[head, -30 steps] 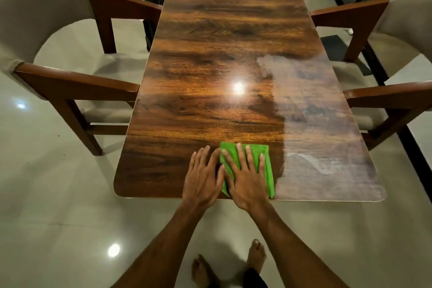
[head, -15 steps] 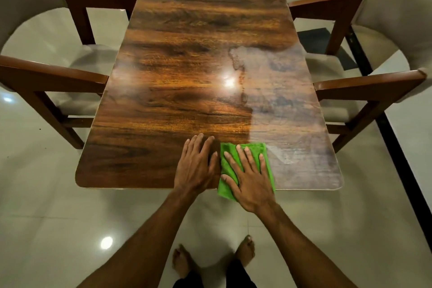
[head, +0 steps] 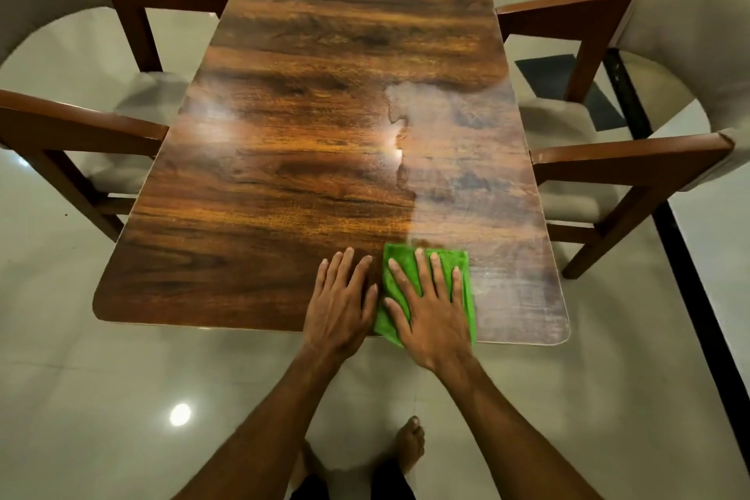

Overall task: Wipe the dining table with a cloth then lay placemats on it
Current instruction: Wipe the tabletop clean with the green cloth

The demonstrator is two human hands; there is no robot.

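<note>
With the fingers point(head: 436, 272) of the right hand point(head: 430, 313) spread flat, the palm presses the cloth point(head: 399, 260) onto the surface point(head: 308, 158); nothing is gripped. The left hand point(head: 339, 302) lies flat and empty just beside it, fingers extended on bare wood. The cloth sits at the near edge, right of centre, and its near corner appears to overhang that edge.

The cloth is soft, light and thin. It is judged to bunch or slide off if pressure lifts, so a broad palm hold over its middle suits wiping; for lifting, pinch a free corner.

A hazy patch point(head: 479, 183) covers the right half beyond the cloth. The surface offers open room ahead and to the right. Chairs point(head: 633, 158) flank both long sides, their arms close to the rim. No placemats are visible.
</note>
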